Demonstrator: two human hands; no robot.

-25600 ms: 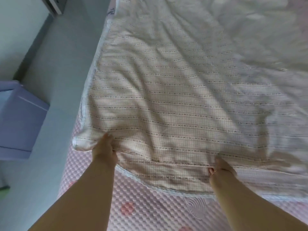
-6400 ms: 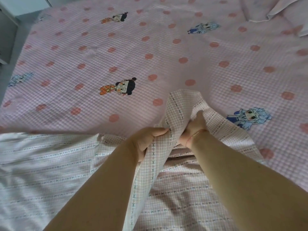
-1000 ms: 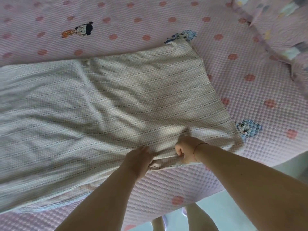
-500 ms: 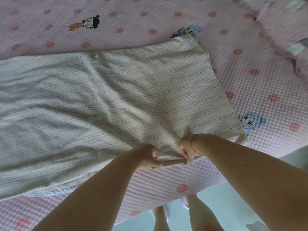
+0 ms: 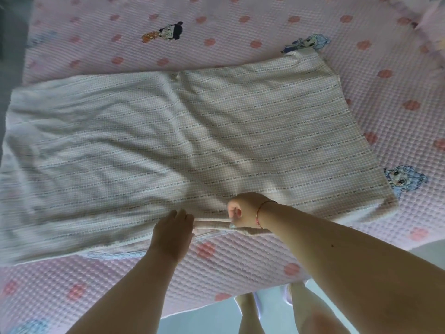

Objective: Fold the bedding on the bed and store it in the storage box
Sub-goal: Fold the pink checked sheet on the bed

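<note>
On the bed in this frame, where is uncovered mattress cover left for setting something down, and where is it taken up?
Bare pink dotted bed cover runs along the far side beyond the beige checked folded blanket, down its right side, and in a strip along the near edge. The middle is covered by the blanket; its near hem is crowded by the left hand and right hand.

Blanket [image 5: 192,145] spread flat on bed sheet [image 5: 240,268], reaching from left edge of view to right of centre. Left hand [image 5: 172,233] and right hand [image 5: 245,209] side by side at blanket's near edge. Pillow [image 5: 431,18] at far right corner. Legs [image 5: 250,314] below bed's near edge.
</note>
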